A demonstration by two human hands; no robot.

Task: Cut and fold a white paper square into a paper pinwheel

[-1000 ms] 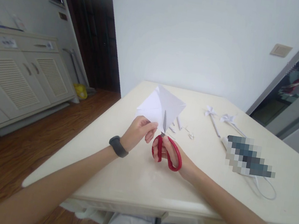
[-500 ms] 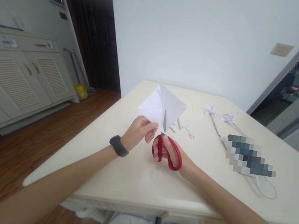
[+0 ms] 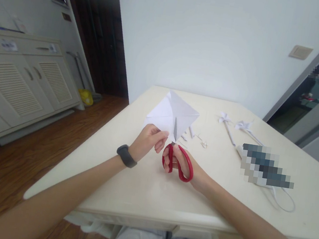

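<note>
My left hand (image 3: 148, 141) pinches the lower corner of a folded white paper sheet (image 3: 172, 113), holding it up above the cream table (image 3: 143, 189). A dark band sits on that wrist. My right hand (image 3: 184, 166) grips red-handled scissors (image 3: 177, 160) just right of the left hand. The blades point up into the paper's lower edge, along its centre fold.
Small paper scraps (image 3: 194, 136) lie behind the scissors. Two white paper pinwheels on sticks (image 3: 230, 127) rest further right, next to a blurred object (image 3: 266, 166) and a white cord (image 3: 283, 202). Cabinets (image 3: 18, 78) stand at left across a wooden floor.
The scissor blades have pushed slightly further up into the paper; both hands otherwise stay in place.
</note>
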